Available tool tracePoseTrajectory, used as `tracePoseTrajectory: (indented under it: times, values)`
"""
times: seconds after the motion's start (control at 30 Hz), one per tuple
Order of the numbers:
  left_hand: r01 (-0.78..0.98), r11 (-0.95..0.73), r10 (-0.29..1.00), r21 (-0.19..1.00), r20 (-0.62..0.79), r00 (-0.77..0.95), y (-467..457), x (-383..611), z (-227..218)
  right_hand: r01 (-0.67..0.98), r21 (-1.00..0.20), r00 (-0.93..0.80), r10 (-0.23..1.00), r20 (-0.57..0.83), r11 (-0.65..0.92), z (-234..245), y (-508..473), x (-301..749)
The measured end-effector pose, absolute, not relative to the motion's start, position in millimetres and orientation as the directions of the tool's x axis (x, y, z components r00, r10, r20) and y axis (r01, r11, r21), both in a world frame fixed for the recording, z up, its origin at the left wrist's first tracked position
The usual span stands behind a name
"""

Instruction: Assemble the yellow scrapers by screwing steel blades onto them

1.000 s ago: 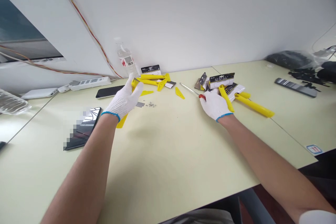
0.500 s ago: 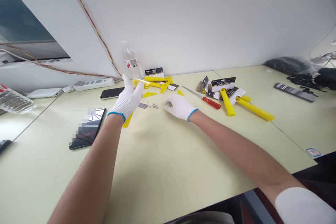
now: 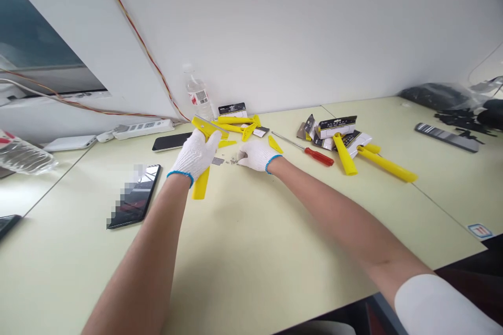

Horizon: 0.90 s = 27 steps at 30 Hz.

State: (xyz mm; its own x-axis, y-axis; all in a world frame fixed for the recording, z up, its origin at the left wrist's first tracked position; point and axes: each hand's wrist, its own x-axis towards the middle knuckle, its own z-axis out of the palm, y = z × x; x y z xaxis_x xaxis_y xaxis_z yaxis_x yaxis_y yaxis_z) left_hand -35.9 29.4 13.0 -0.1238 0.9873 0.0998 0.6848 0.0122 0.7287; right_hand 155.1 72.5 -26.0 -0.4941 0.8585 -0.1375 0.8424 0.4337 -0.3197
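My left hand (image 3: 196,153), in a white knit glove, is closed around a yellow scraper (image 3: 199,186). Its wide head with a thin metal edge points up and away, while the handle hangs below my palm. My right hand (image 3: 256,156), gloved too, is down at a small pile of screws (image 3: 233,160), fingertips pinched together at the pile's right side. Whatever is between those fingertips is too small to make out. A grey metal blade (image 3: 218,161) lies left of the screws. Loose yellow plastic pieces (image 3: 275,144) lie behind my right hand and beyond the blade.
A red-handled screwdriver (image 3: 319,157) lies to the right, beside packaged yellow scrapers (image 3: 345,154). More yellow scrapers (image 3: 238,125) are near the wall by a water bottle (image 3: 198,97). Phones (image 3: 135,196) and a power strip (image 3: 143,128) occupy the left side.
My left hand has turned the scraper so its broad yellow face shows, with the handle lower. My right hand has moved slightly left, reaching the screws.
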Motion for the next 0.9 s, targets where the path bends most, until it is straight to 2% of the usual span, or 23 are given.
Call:
tracePoseTrajectory:
  times: [0.07,0.2,0.3,0.43,0.63,0.9]
  values:
    - [0.693,0.036,0.987,0.720,0.083,-0.138,29,-34,12,0.850,-0.306,-0.491,0.855,-0.167,0.429,-23,71,155]
    - [0.537,0.057,0.994,0.842,0.004,-0.111,26,-28,14,0.866,-0.265,-0.480,0.853,-0.207,0.423,-22,69,158]
    - [0.474,0.063,0.997,0.878,-0.035,-0.067,23,-26,18,0.874,-0.236,-0.474,0.852,-0.222,0.425,-23,69,164]
    - [0.521,0.058,0.998,0.852,-0.038,-0.048,19,-23,22,0.879,-0.219,-0.467,0.854,-0.228,0.423,-22,67,170]
    - [0.624,0.070,0.997,0.778,-0.077,-0.015,15,-17,27,0.884,-0.256,-0.446,0.869,-0.214,0.391,-21,65,173]
    - [0.635,0.041,0.996,0.771,-0.083,0.036,19,-21,20,0.885,-0.280,-0.429,0.886,-0.176,0.373,-28,71,173]
